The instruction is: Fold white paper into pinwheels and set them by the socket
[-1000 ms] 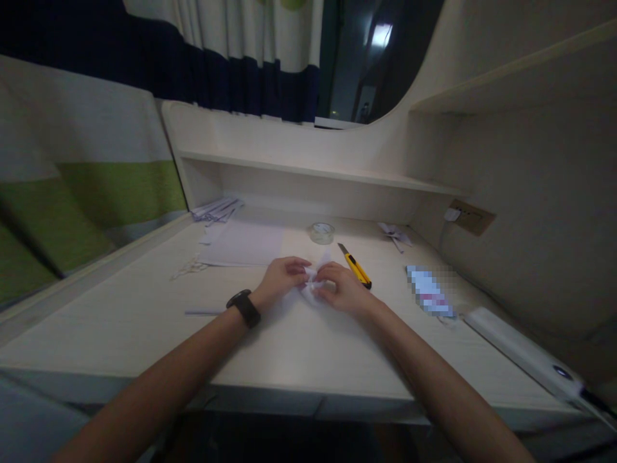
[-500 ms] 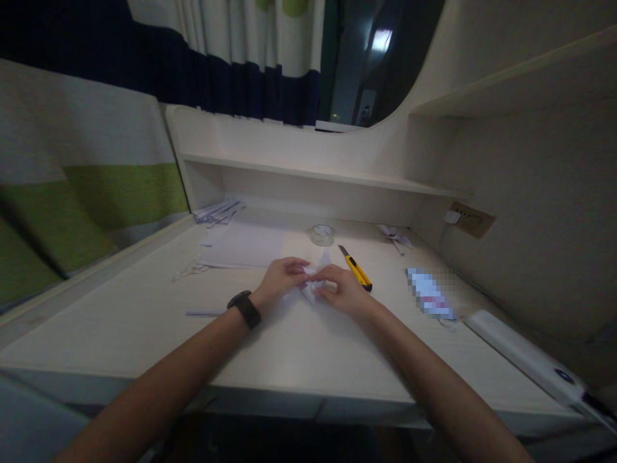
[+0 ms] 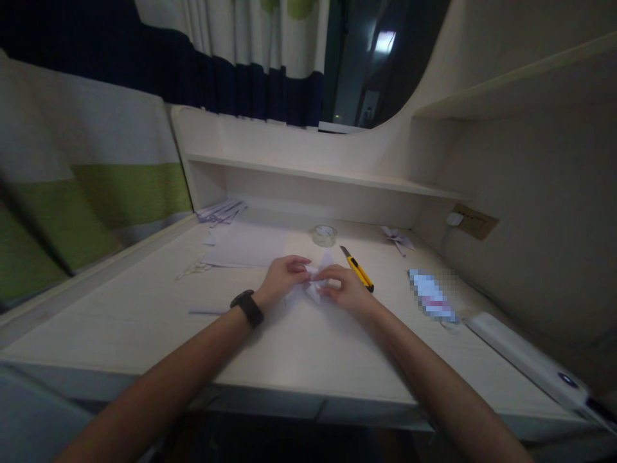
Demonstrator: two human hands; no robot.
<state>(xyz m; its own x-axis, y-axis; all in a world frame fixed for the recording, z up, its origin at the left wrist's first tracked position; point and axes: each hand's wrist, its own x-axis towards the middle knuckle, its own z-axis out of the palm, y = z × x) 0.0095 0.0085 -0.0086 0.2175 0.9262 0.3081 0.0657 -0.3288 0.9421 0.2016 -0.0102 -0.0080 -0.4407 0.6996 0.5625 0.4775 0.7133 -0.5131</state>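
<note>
A folded white paper [image 3: 313, 291] with pointed flaps is held between my hands over the middle of the desk. My left hand [image 3: 285, 280] pinches its left side, a dark watch [image 3: 249, 307] on that wrist. From the right, the fingertips of my right hand [image 3: 348, 289] are closed on the paper near its centre. The fingers cover part of the folds. Just beyond my right hand lies a yellow utility knife [image 3: 357, 270] with its blade out. A roll of clear tape [image 3: 324, 236] rests behind the paper.
White sheets [image 3: 248, 244] and rolled paper strips [image 3: 222, 211] lie at the back left. One thin paper stick [image 3: 208, 312] is near my left wrist. At right are a paper pinwheel [image 3: 398, 239], a blurred-out phone [image 3: 432, 296] and a long white device [image 3: 525, 354].
The view has shifted slightly. Both hands keep hold of the paper in nearly the same place, with only small finger movement.
</note>
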